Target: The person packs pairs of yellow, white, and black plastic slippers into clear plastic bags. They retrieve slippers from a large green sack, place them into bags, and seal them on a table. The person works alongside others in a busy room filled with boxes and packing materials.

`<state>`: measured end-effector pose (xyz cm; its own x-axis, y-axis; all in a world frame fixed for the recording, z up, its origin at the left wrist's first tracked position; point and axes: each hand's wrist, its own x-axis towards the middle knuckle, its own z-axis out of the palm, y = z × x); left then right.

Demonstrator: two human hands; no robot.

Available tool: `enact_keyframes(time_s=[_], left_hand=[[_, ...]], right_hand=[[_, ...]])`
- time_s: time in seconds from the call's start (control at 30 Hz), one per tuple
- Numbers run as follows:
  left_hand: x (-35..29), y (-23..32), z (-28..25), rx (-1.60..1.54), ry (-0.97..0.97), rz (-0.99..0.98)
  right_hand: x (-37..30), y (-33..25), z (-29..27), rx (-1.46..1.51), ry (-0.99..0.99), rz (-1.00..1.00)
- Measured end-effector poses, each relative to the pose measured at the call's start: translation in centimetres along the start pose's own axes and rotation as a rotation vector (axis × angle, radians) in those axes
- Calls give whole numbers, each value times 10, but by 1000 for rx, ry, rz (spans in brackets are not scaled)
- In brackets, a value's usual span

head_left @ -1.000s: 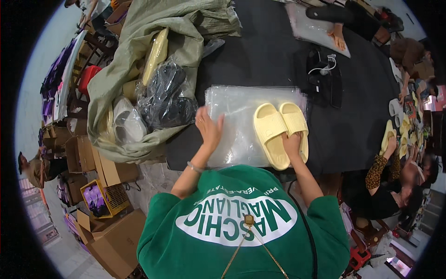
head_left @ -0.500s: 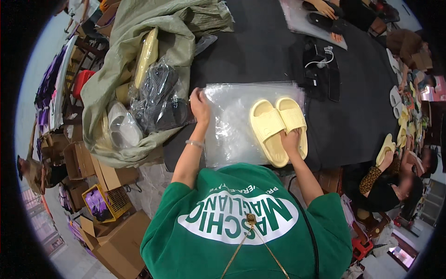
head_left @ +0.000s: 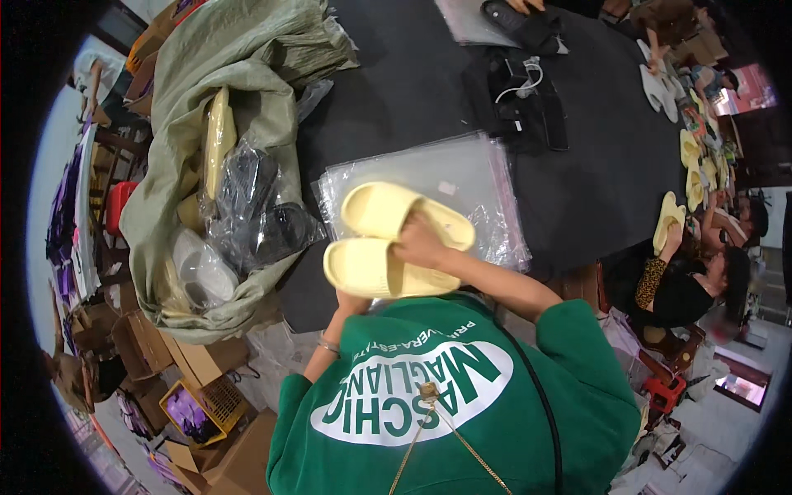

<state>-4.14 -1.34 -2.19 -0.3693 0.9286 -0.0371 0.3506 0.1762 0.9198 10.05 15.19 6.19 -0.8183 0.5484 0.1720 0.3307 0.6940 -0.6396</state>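
Note:
My right hand point(head_left: 419, 245) grips a pair of pale yellow slides where they overlap. The upper slide point(head_left: 379, 206) lies over a stack of clear plastic bags point(head_left: 462, 177). The lower slide point(head_left: 359, 268) hangs past the near edge of the black table point(head_left: 412, 91). My left hand point(head_left: 353, 304) reaches up under the lower slide, mostly hidden by it; a bracelet shows on that wrist. Both slides are held tilted, soles toward me.
An open olive sack point(head_left: 247, 91) at the left holds bagged black slides point(head_left: 264, 206) and pale ones. A black device with a white cable point(head_left: 528, 91) lies beyond the bags. A seated co-worker point(head_left: 685, 280) at the right handles another yellow slide point(head_left: 668, 219). Cardboard boxes point(head_left: 198, 363) stand lower left.
The slides were lying side by side on the plastic bags; they are lifted and shifted left toward me. My left hand left the bags and went under the lower slide.

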Motion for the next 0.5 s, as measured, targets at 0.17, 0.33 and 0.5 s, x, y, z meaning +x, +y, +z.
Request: enact_keyframes(time_s=[0.17, 0.33, 0.5], left_hand=[[12, 47, -10, -55, -57, 29], [6, 28, -8, 772, -77, 166], [6, 29, -8, 780, -90, 187]], right_hand=[[-2, 30, 34, -140, 1, -56], [-14, 71, -1, -268, 195, 154], [-16, 112, -31, -351, 501, 413]])
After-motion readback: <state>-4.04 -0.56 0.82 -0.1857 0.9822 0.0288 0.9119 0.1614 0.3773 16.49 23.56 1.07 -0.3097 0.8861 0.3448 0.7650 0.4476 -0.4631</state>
